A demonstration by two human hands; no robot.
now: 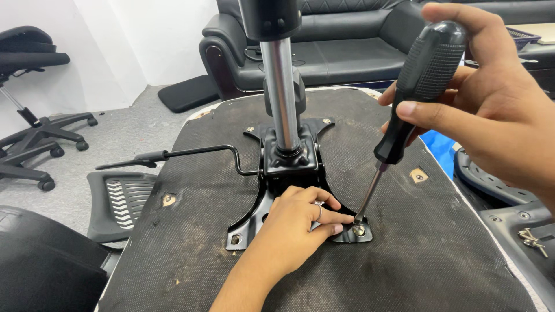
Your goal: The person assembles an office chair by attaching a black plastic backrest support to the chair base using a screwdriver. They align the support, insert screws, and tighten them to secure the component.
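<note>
Screwdriver (404,110) with a black ribbed handle stands tilted, its long axis running from the handle at about 1 o'clock down to the tip at about 7 o'clock, where the thin metal shaft meets a screw (359,230) in the near right foot of the black mounting plate (289,173). The right hand (491,115) has its fingers clamped around the handle, thumb across the front. The left hand (295,225) lies flat on the plate, its fingers together with the fingertips just beside the screw, touching the plate's foot.

The plate is fixed to the upturned seat underside (404,260), a dark rough surface whose right edge runs from 1 o'clock to 5 o'clock. Open bare surface lies at 5 and 6 o'clock of the screw. At 11 o'clock of the screw the chrome gas column (282,98) rises upright from the plate, near the left hand. A black lever (185,153) sticks out toward 9 o'clock. Beyond the seat's left edge lie a mesh plastic panel (121,202) on the floor and an office chair (34,104).
</note>
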